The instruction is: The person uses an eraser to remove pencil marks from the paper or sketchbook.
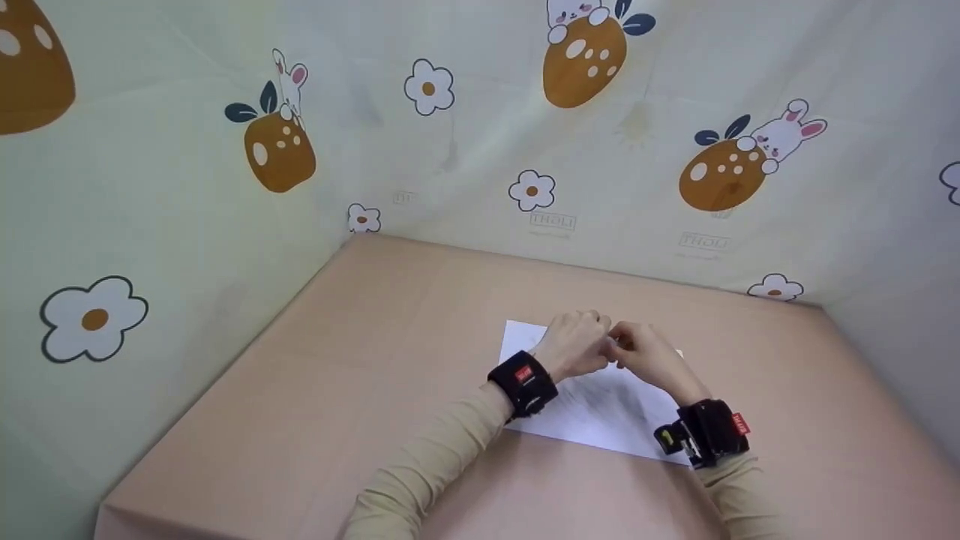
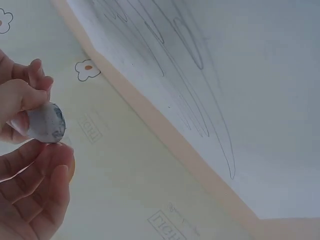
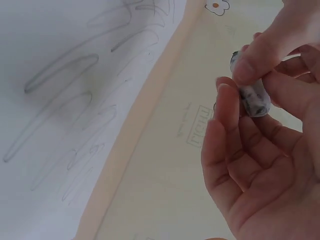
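Observation:
Both hands meet above a sheet of white paper (image 1: 585, 412), fingertips close together. Between them is a small rounded white eraser (image 2: 47, 122), greyed with dark smudges along its edge. The left hand (image 1: 574, 341) reaches in from the left and pinches it. From the other side the right hand (image 1: 652, 356) grips it too, thumb and fingers bent. In the right wrist view a thumb lies across the eraser (image 3: 256, 97), and curled fingers partly cover it. Looping pencil scribbles (image 2: 187, 65) and grey smears mark the paper.
The paper lies on a table with a pinkish-tan cover (image 1: 360, 352). Pale cloth walls (image 1: 480, 150) printed with flowers and rabbits enclose its back and sides. Each wrist carries a black strap, such as the left wristband (image 1: 525, 382).

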### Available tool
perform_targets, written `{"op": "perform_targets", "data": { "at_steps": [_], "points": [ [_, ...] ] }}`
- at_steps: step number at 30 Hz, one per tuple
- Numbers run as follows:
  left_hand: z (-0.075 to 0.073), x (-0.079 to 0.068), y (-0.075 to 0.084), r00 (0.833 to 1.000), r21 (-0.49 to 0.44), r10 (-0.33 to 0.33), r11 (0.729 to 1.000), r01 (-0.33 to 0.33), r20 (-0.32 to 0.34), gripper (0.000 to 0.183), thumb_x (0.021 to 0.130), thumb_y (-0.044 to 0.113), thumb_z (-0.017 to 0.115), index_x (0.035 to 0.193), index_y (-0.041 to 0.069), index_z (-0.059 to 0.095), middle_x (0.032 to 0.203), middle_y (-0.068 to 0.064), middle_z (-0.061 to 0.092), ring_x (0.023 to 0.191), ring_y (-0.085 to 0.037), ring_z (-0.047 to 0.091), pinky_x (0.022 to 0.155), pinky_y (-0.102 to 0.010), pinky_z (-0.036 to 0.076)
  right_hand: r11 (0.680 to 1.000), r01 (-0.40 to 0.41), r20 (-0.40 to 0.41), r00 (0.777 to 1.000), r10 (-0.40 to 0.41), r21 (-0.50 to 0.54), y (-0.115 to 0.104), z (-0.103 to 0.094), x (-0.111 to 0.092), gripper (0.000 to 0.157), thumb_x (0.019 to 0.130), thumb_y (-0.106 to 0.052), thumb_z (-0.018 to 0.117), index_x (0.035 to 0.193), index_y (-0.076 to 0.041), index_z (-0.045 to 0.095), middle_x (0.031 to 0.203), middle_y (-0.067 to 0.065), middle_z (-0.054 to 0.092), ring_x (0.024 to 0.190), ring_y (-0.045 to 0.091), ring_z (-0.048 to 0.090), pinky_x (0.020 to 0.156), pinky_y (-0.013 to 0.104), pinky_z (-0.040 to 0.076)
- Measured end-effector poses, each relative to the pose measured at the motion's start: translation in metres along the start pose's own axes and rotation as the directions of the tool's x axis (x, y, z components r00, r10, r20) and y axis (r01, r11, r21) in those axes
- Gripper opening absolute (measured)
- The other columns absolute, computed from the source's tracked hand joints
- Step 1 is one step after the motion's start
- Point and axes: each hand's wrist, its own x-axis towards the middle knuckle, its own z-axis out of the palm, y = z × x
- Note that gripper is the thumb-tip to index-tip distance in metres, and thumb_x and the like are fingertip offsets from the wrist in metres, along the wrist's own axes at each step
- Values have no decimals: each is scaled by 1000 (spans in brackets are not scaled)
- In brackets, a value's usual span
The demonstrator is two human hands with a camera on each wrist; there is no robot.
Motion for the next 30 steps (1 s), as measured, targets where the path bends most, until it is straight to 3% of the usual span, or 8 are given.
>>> {"op": "perform_targets", "data": {
  "at_steps": [7, 12, 14, 16, 20, 23, 25, 30],
  "points": [
    [3, -3, -4, 1000, 12, -8, 1000, 8, -1, 38, 80, 50, 66, 95, 15, 65, 88, 3, 67, 70, -11, 63, 52, -23, 52, 999, -31, -1, 1000, 31, 22, 7, -1, 0, 17, 90, -14, 64, 85, 2, 65, 69, 9, 68, 59, 14, 60, 52, 19, 45],
    [3, -12, -22, 982, -57, -67, 995, 78, 175, 61, 80, 62, 63, 114, 12, 63, 108, -2, 67, 89, -17, 65, 68, -27, 56, 996, -87, -7, 996, 87, 30, 19, -10, -2, 22, 89, -20, 66, 86, 1, 66, 74, 14, 70, 62, 14, 61, 55, 21, 47],
    [4, -18, -31, 953, -136, -71, 984, 116, 296, 69, 79, 61, 64, 124, 9, 59, 121, -6, 63, 104, -21, 63, 82, -30, 57, 993, -113, -6, 994, 113, 34, 26, -15, -4, 21, 90, -19, 65, 89, 3, 65, 78, 17, 71, 64, 15, 61, 56, 22, 48],
    [5, -24, -41, 903, -215, -49, 964, 154, 426, 79, 77, 58, 69, 134, 6, 52, 135, -9, 56, 121, -24, 56, 100, -32, 50, 988, -154, -2, 988, 154, 25, 34, -22, -6, 22, 91, -19, 64, 90, 3, 64, 80, 18, 70, 65, 16, 61, 56, 23, 48],
    [7, -36, -55, 759, -281, 6, 931, 233, 651, 97, 73, 50, 78, 146, 2, 34, 154, -14, 33, 144, -30, 30, 120, -37, 26, 968, -250, 17, 968, 250, -25, 50, -32, -13, 24, 90, -21, 63, 91, 3, 62, 77, 14, 68, 64, 17, 57, 56, 25, 46],
    [9, -42, -60, 682, -259, 21, 933, 250, 731, 103, 72, 48, 79, 149, 2, 26, 158, -14, 22, 147, -33, 17, 123, -40, 16, 949, -306, 21, 951, 308, -70, 61, -35, -17, 26, 89, -22, 63, 90, 4, 62, 75, 11, 66, 64, 17, 55, 57, 26, 45],
    [9, -44, -61, 665, -254, 21, 932, 257, 747, 103, 73, 48, 78, 149, 2, 26, 159, -14, 20, 148, -33, 16, 123, -39, 14, 938, -333, 20, 942, 336, -97, 66, -34, -19, 26, 89, -22, 63, 90, 4, 61, 75, 12, 65, 66, 17, 56, 57, 26, 44],
    [9, -45, -62, 654, -232, 4, 936, 264, 757, 99, 74, 49, 77, 148, 3, 29, 159, -13, 18, 148, -31, 16, 123, -37, 13, 920, -372, 10, 926, 376, -119, 68, -27, -13, 26, 89, -21, 62, 91, 5, 60, 78, 14, 66, 67, 18, 56, 56, 26, 43]
  ]
}}
